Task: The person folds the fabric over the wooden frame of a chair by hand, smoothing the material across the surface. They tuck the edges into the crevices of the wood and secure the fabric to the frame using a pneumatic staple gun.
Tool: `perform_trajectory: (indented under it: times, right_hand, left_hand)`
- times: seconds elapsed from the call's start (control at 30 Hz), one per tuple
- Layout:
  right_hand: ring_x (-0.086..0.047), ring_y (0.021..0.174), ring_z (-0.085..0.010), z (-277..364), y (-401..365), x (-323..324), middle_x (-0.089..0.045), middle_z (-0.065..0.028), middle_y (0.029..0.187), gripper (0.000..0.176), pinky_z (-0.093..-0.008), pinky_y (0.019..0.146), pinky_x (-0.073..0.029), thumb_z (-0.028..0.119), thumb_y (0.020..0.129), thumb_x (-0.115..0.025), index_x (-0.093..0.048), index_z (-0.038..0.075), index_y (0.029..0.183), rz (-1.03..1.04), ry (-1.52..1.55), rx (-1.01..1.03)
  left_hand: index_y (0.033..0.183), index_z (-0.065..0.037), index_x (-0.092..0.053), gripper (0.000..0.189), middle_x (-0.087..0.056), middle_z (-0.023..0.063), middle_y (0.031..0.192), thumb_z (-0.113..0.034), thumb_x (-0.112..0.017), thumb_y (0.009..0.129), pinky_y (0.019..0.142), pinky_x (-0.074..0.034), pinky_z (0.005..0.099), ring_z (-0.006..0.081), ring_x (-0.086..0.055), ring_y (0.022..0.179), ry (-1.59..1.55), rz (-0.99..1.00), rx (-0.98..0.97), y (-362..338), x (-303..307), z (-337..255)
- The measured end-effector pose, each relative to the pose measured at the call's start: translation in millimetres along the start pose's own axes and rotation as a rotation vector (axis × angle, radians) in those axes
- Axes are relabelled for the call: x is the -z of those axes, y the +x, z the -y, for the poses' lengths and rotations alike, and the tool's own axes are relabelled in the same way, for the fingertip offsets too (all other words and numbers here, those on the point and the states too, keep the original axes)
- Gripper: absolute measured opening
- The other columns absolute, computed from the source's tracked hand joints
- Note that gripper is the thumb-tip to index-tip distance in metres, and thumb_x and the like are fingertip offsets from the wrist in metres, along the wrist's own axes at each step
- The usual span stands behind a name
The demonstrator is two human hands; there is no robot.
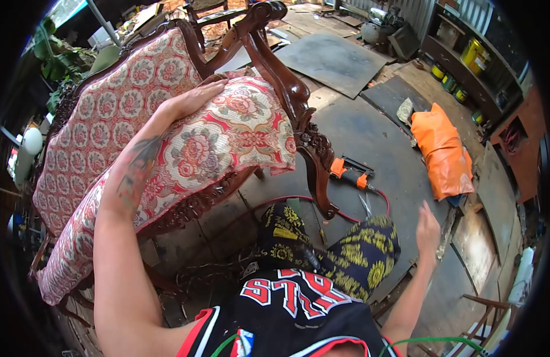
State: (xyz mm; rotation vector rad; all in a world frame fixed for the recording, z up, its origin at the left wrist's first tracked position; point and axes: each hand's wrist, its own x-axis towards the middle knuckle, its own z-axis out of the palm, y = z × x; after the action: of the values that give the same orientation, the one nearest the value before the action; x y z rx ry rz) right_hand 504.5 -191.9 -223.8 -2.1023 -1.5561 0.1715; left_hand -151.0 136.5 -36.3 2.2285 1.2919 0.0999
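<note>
A carved dark wooden sofa (299, 92) carries red, cream and grey floral fabric on its backrest and seat. The loose-edged seat fabric (200, 152) hangs over the front rail. On that fabric, close to the armrest, my left hand (198, 98) lies flat with fingers stretched towards the back. Away from the sofa, my right hand (428, 229) is raised over the floor, fingers straight and holding nothing. Beside the sofa's front leg rests an orange-and-black air stapler (352, 174), joined to a red hose (385, 199). Scissors (365, 205) lie just below it.
An orange plastic bundle (441, 152) lies on the floor at right, near a pale stone (405, 111). A screwdriver (322, 232) lies between my knees. Shelves (465, 74) with yellow cans stand behind, and an air compressor (379, 30) is at the back. Dark boards (331, 59) cover the floor.
</note>
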Motion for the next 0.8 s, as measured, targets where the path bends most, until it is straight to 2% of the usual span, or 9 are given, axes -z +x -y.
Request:
perform_trajectory:
  times: [0.1, 0.2, 0.3, 0.37, 0.4, 0.5, 0.67, 0.73, 0.8]
  right_hand:
    - [-0.065, 0.129, -0.041, -109, -83, -4, -0.069, -0.0275, 0.138, 0.051, -0.0452, 0.109, -0.049, 0.034, 0.116, -0.045, -0.063, -0.006, 0.142, -0.011, -0.024, -0.243]
    - [-0.065, 0.123, -0.0477, -176, -208, -17, -0.069, -0.0315, 0.131, 0.051, -0.051, 0.104, -0.051, 0.036, 0.115, -0.045, -0.065, -0.008, 0.133, 0.241, -0.07, -0.563]
    - [-0.065, 0.119, -0.0542, -152, -312, 2, -0.071, -0.0335, 0.123, 0.065, -0.0567, 0.099, -0.053, 0.051, 0.112, -0.043, -0.07, -0.007, 0.121, 0.848, -0.14, -0.732]
    - [-0.079, 0.094, -0.0384, -125, -362, 35, -0.079, -0.023, 0.097, 0.066, -0.0523, 0.073, -0.06, 0.051, 0.112, -0.044, -0.074, -0.008, 0.107, 1.077, 0.111, -0.855]
    - [-0.078, 0.094, -0.0261, -217, -486, -10, -0.077, -0.019, 0.103, 0.059, -0.044, 0.067, -0.06, 0.047, 0.113, -0.049, -0.071, -0.008, 0.115, 1.217, 0.163, -1.141]
    - [-0.077, 0.093, -0.0253, -118, -400, 52, -0.077, -0.0179, 0.106, 0.055, -0.0421, 0.068, -0.06, 0.045, 0.112, -0.051, -0.07, -0.007, 0.119, 1.197, 0.167, -1.036]
    - [-0.076, 0.09, -0.0238, 8, -290, 195, -0.076, -0.0158, 0.11, 0.049, -0.0383, 0.069, -0.061, 0.04, 0.112, -0.055, -0.069, -0.005, 0.127, 1.12, 0.245, -0.819]
    - [-0.075, 0.087, -0.0213, 36, -271, 239, -0.075, -0.0111, 0.107, 0.043, -0.0365, 0.074, -0.061, 0.037, 0.112, -0.059, -0.069, 0.0, 0.131, 0.875, 0.408, -1.244]
    - [-0.075, 0.087, -0.0211, 62, -254, 281, -0.076, -0.0105, 0.108, 0.043, -0.0362, 0.075, -0.062, 0.037, 0.112, -0.059, -0.069, 0.001, 0.132, 0.879, 0.428, -1.306]
  left_hand:
    - [0.168, -0.007, -0.035, 0.057, -0.031, 0.0146, 0.176, -0.035, -0.032, 0.118, 0.133, -0.022, 0.0376, 0.0255, -0.029, 0.163, 0.028, -0.067, -0.058, 32, -5, 48]
    - [0.167, -0.007, -0.039, 0.061, -0.035, 0.0122, 0.175, -0.042, -0.033, 0.118, 0.133, -0.02, 0.036, 0.025, -0.03, 0.162, -0.025, -0.087, -0.025, 4, -10, -8]
    - [0.165, -0.005, -0.042, 0.059, -0.037, 0.0134, 0.173, -0.04, -0.037, 0.118, 0.133, -0.02, 0.0365, 0.0245, -0.031, 0.162, -0.166, -0.158, 0.083, -2, -18, -22]
    - [0.164, -0.004, -0.044, 0.059, -0.039, 0.0141, 0.172, -0.041, -0.037, 0.117, 0.133, -0.021, 0.0367, 0.0247, -0.031, 0.162, -0.116, -0.183, 0.058, -6, -18, -26]
    - [0.163, -0.008, -0.046, 0.059, -0.04, 0.0143, 0.172, -0.044, -0.037, 0.116, 0.132, -0.024, 0.038, 0.0271, -0.034, 0.161, -0.023, -0.216, 0.033, -5, -17, -31]
    - [0.165, -0.014, -0.046, 0.06, -0.041, 0.0127, 0.172, -0.046, -0.043, 0.114, 0.131, -0.025, 0.0373, 0.0286, -0.037, 0.159, 0.028, -0.219, 0.32, -9, -22, -59]
    - [0.171, -0.025, -0.033, 0.077, -0.03, 0.0114, 0.177, -0.066, -0.044, 0.107, 0.132, -0.022, 0.0574, 0.0365, -0.028, 0.163, 0.308, -0.233, 0.475, -21, -62, -140]
    - [0.171, -0.025, -0.032, 0.084, -0.025, 0.008, 0.179, -0.061, -0.061, 0.1, 0.134, -0.014, 0.0578, 0.0354, -0.018, 0.166, 0.495, -0.211, 0.212, -28, -74, -184]
    - [0.17, -0.025, -0.034, 0.088, -0.027, 0.0067, 0.178, -0.06, -0.066, 0.096, 0.134, -0.011, 0.0587, 0.0354, -0.018, 0.165, 0.476, -0.203, 0.225, -31, -81, -189]
